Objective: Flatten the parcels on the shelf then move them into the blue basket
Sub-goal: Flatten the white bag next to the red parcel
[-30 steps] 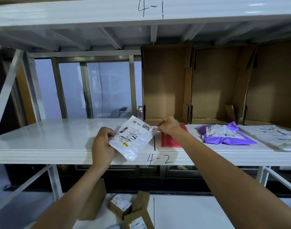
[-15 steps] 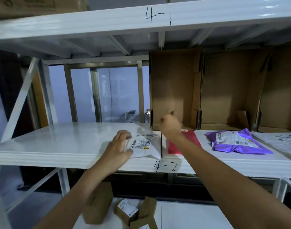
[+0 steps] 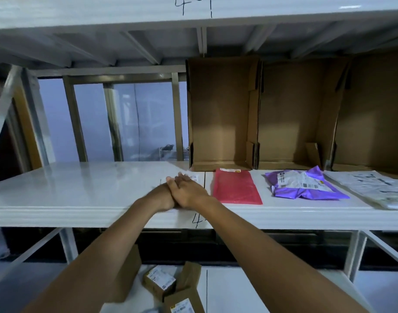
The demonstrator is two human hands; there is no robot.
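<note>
- Right hand [image 3: 189, 193]: fingers stretched out flat and together, palm down, laid over the left hand [image 3: 165, 196]; it grips nothing.
- The left hand is flat too, palm down, pressing on the white parcel [image 3: 194, 178], fingers extended rather than curled.
- That parcel lies on the white shelf [image 3: 85, 188] near its front edge, almost wholly covered; only its far labelled edge shows past the fingertips.
- Just to the right lies a flat red parcel [image 3: 236, 187], then a crumpled purple parcel [image 3: 306, 185], then a pale grey parcel [image 3: 376, 188] at the frame's edge.
- Open cardboard boxes [image 3: 220, 114] stand behind them.
</note>
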